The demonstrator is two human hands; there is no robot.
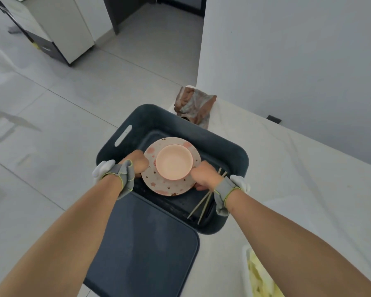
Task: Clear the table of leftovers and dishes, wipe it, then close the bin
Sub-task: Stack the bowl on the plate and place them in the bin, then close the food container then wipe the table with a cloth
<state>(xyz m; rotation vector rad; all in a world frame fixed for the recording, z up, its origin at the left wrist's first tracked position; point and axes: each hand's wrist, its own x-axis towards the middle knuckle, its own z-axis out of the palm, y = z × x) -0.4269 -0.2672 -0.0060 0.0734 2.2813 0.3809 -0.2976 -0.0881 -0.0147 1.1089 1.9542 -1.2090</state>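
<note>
A round plate [159, 183] with pink flowers and small brown stars sits low inside a dark blue bin [227, 151]. A plain pink bowl [173, 162] stands on top of the plate, right side up. The left hand [135, 162] grips the plate's left edge and the right hand [204, 176] grips its right edge, fingers curled tight around it. The right hand also has two pale chopsticks [201, 205], which slant down toward the bin's near wall.

The bin stands at the left edge of a white surface [287, 168], with the floor [51, 125] just beside it. There is some room around the plate inside the bin. The dark lid [146, 249] lies flat in front of the bin. A brown crumpled cloth [194, 103] lies behind it.
</note>
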